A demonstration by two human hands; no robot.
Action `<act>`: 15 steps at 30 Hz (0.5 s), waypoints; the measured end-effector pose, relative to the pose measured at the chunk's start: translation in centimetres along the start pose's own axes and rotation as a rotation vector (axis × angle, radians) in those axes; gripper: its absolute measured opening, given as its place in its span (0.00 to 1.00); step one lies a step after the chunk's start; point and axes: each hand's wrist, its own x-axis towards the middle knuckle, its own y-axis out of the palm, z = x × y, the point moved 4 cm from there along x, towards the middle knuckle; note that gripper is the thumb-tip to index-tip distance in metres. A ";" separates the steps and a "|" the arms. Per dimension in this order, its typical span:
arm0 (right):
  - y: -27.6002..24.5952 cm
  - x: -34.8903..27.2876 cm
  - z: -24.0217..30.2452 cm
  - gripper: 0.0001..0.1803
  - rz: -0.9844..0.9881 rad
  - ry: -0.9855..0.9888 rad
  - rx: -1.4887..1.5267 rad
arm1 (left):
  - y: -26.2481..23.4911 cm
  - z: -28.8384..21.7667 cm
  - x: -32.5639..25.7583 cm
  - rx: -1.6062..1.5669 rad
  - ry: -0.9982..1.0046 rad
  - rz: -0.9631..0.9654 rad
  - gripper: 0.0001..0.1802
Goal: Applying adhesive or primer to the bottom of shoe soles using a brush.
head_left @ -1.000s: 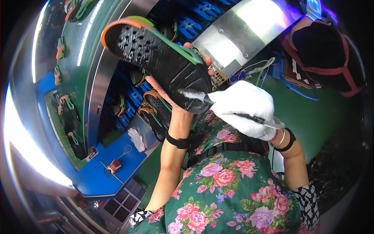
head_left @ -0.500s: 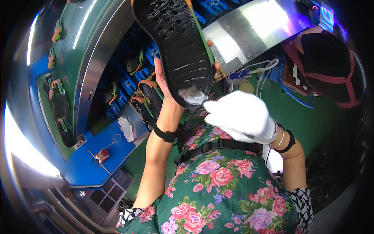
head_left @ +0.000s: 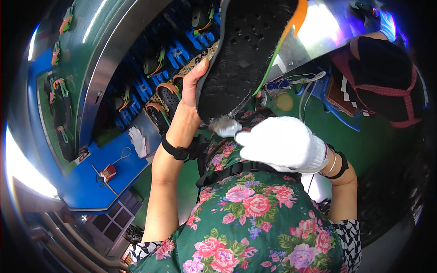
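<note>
A large black shoe sole (head_left: pixel 246 54), with rows of small holes and a green and orange edge, is held up in front of me, its upper end cut off by the picture's rim. My bare left hand (head_left: pixel 195 84) grips it along the left side, thumb showing; most of the fingers are hidden behind it. In a white knit glove, my right hand (head_left: pixel 282 143) is closed round a brush (head_left: pixel 225 127) whose handle is mostly covered. The blurred bristles are at the sole's rounded lower end, by its edge.
Black perforated footwear pieces (head_left: pixel 169 99) rest on a rack with blue holders (head_left: pixel 177 55) beyond my left hand. On a blue table (head_left: pixel 82 191) at left lie a white glove (head_left: pixel 138 141) and a small red container (head_left: pixel 108 173). Another person (head_left: pixel 382 82) works at right.
The sole has shifted right and tilted, with my left hand. The brush has gone from the sole's face to its lower edge. Wet streaks on the surface look smoother now.
</note>
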 end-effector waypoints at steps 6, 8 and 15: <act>-1.4 1.1 0.1 0.17 -0.076 0.023 -0.063 | -2.8 0.6 -0.9 -0.333 -0.022 -0.038 0.33; 0.0 0.4 -0.3 0.18 -0.063 -0.023 -0.087 | -1.7 0.2 -0.6 -0.328 -0.009 0.093 0.32; -0.7 0.7 -1.4 0.13 -0.191 0.218 0.355 | -2.0 0.6 -0.8 -0.463 0.030 0.058 0.36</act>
